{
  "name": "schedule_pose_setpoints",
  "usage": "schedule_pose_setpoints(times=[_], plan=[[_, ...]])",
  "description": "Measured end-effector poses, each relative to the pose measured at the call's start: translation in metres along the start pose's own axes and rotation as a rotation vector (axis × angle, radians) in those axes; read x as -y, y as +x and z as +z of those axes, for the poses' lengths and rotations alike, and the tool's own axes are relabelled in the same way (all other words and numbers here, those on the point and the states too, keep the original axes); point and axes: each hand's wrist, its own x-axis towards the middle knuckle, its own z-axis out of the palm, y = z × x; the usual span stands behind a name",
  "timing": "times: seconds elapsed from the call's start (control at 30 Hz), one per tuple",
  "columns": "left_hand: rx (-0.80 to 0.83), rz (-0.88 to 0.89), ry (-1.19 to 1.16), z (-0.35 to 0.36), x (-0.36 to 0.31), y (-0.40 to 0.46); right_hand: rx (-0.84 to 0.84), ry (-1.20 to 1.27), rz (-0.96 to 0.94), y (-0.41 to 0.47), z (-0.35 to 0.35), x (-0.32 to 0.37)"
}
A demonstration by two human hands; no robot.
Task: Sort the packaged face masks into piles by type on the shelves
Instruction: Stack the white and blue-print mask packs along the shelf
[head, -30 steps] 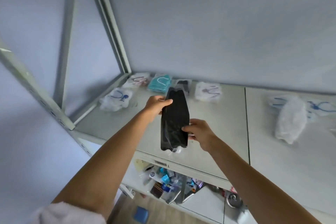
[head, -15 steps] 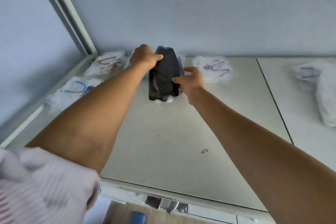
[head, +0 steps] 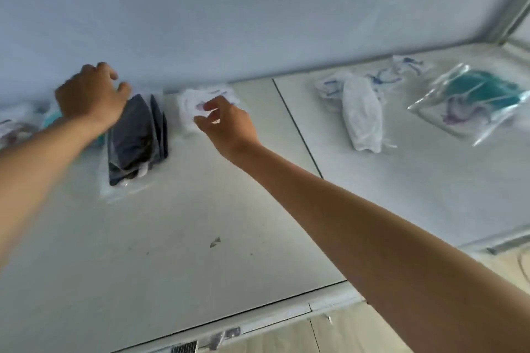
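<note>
A pile of packaged black masks [head: 134, 137] lies on the shelf [head: 200, 238] near the back wall. My left hand [head: 90, 94] hovers over the pile's far end, fingers curled, holding nothing that I can see. My right hand [head: 226, 120] is just right of the pile, fingers spread and empty, in front of a white packaged mask with purple loops [head: 206, 94]. A teal mask [head: 53, 119] peeks out under my left wrist. On the right panel lie a white mask [head: 362, 114], white masks with blue loops [head: 384, 77] and a bagged teal mask [head: 476, 100].
More white packaged masks [head: 14, 129] lie at the far left edge. A seam [head: 295, 126] divides the two shelf panels. A metal upright [head: 516, 14] stands at the back right corner. Wooden floor [head: 358, 332] shows below the shelf's front edge.
The black mask both hands held now lies on the black pile. Both hands have let go, the right hand drawing away to the right. The view has swung right.
</note>
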Motion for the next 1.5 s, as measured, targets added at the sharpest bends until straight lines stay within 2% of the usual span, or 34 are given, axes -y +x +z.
schedule_pose_setpoints(times=[0.17,0.33,0.47,0.6,0.73,0.87,0.97,1.07,1.13,1.23,1.37,1.4,1.43,1.5], plan=[[0.132,0.097,0.004,-0.034,-0.091,-0.024,-0.184,-0.214,0.12,-0.025,-0.113,-0.046],[0.235,0.181,-0.098,-0.036,-0.215,-0.065,-0.243,-0.503,0.359,-0.027,-0.191,-0.106],[0.248,0.249,-0.07,-0.025,-0.289,-0.09,-0.226,-0.567,0.483,-0.014,-0.204,-0.144],[0.284,0.212,-0.03,-0.006,-0.33,-0.112,-0.155,-0.669,0.446,-0.003,-0.205,-0.17],[0.323,0.089,-0.021,-0.002,-0.344,-0.132,-0.113,-0.588,0.437,0.006,-0.21,-0.178],[0.344,-0.066,-0.034,-0.006,-0.345,-0.149,-0.023,-0.273,0.437,0.005,-0.226,-0.174],[0.444,-0.207,-0.204,-0.006,-0.341,-0.158,0.033,-0.067,0.385,-0.012,-0.245,-0.172],[0.521,-0.398,-0.693,-0.013,-0.361,-0.164,0.061,0.23,0.276,-0.038,-0.267,-0.173],[0.598,-0.498,-0.994,-0.022,-0.385,-0.164,0.138,0.338,0.248,-0.053,-0.283,-0.178],[0.633,-0.526,-1.251,-0.028,-0.419,-0.164,0.26,0.308,0.239,-0.066,-0.312,-0.187],[0.447,-0.527,-1.331,-0.016,-0.456,-0.173,0.328,0.203,0.186,-0.071,-0.355,-0.212],[0.421,-0.524,-1.333,-0.014,-0.463,-0.175,0.299,0.187,0.154,-0.07,-0.37,-0.225],[0.407,-0.523,-1.335,-0.011,-0.468,-0.176,0.197,0.157,0.125,-0.066,-0.388,-0.239],[0.408,-0.531,-1.329,-0.008,-0.473,-0.177,-0.195,0.043,0.137,-0.051,-0.431,-0.271]])
